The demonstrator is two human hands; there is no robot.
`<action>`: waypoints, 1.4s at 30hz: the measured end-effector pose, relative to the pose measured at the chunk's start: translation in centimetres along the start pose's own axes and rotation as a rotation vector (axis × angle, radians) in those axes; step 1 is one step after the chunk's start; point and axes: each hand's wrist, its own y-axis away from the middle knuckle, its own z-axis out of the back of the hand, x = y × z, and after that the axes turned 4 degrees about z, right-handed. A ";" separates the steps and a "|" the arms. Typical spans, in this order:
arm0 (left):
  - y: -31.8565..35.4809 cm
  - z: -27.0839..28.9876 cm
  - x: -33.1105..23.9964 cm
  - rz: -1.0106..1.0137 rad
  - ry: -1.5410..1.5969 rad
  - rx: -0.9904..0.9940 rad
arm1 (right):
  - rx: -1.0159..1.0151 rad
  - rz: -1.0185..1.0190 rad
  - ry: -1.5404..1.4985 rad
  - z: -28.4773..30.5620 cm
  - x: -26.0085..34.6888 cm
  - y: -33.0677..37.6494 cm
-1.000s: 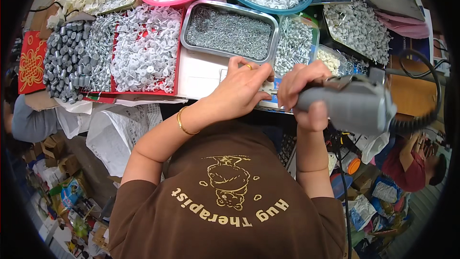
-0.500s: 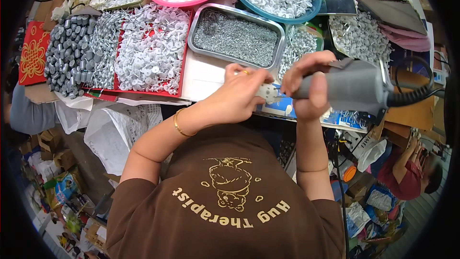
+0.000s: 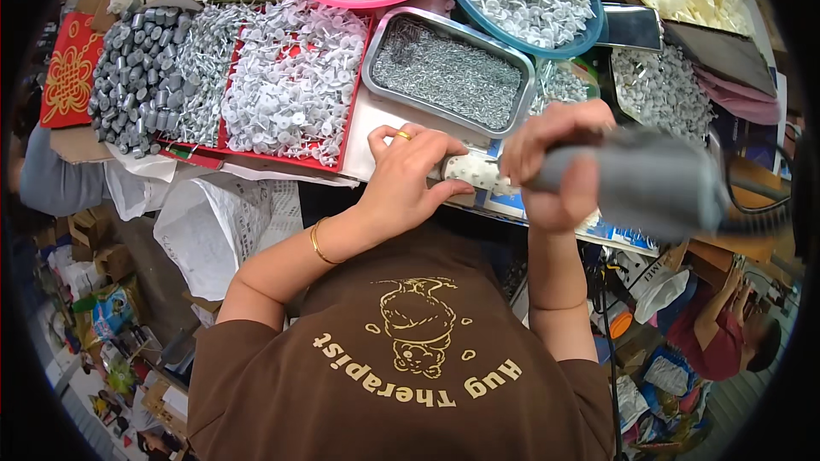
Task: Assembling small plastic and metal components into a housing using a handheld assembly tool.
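Observation:
Between the thumb and index finger of my left hand (image 3: 408, 177) sits the left end of a whitish, rounded piece (image 3: 468, 170) with dark dots over its surface. My right hand (image 3: 559, 166) is wrapped round a grey, corded power tool (image 3: 636, 183), which looks like an electric screwdriver and is blurred by motion. Its front end points left at the dotted piece; whether the tip touches it is hidden behind my right fingers. Just beyond my hands stands a metal tray (image 3: 524, 111) full of small silvery screws.
A red box (image 3: 348, 132) of white-headed nails and grey cylinders lies at the left. Behind are a pink basin (image 3: 376, 2) and a teal basin (image 3: 589, 44) of white parts. A phone (image 3: 632, 27) lies at the back right. Another person (image 3: 717, 333) is at far right.
My left fingers have spread and shifted left along the dotted piece, so more of it shows. The power tool has swung slightly and is now more blurred. The whole view has shifted a little.

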 end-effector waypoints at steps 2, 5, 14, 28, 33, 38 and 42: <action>0.2 0.0 0.3 -0.003 -0.005 -0.017 | 0.178 0.055 -0.063 -1.1 0.3 -0.3; -0.3 -0.2 0.2 -0.017 -0.032 -0.043 | 0.307 -0.010 0.069 -1.2 -1.8 -0.4; 0.7 -0.8 1.3 -0.204 -0.049 -0.248 | 0.270 -0.080 0.024 -2.7 0.6 0.6; 0.2 -1.1 1.4 -0.266 -0.046 -0.174 | 0.114 -0.052 0.136 -0.5 1.5 1.8; -0.1 -0.7 1.6 -0.320 -0.093 -0.125 | 0.214 0.035 0.191 0.9 -0.3 2.2; -0.4 -0.6 2.0 -0.372 -0.087 -0.081 | 0.107 0.007 0.121 0.6 0.1 1.5; 0.0 -0.7 1.7 -0.378 -0.020 -0.139 | -0.372 0.157 0.041 3.0 2.8 -2.3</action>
